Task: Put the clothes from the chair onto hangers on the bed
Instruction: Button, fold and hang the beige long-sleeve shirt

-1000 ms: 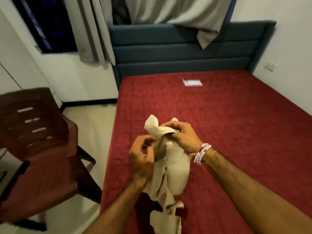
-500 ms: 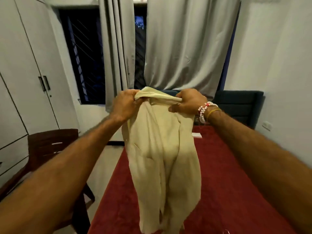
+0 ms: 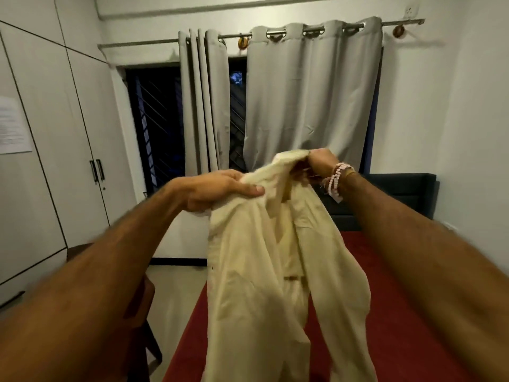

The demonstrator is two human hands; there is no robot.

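1. Left hand (image 3: 220, 188) grips one shoulder of the cream shirt (image 3: 256, 257), thumb clamped on top; my right hand (image 3: 319, 161) pinches the collar end, a little higher.
2. Holding it up by the top lets it fall open and hang straight — so I can find the neck for a hanger, I reckon.
3. Shirt hangs between and below both hands, in the air over the near edge of the bed (image 3: 192, 351), not lying on it.
4. No hanger shows.
5. Chair (image 3: 146, 301) sits low at my left, beside the bed; curtains (image 3: 311, 100) hang behind the shirt.
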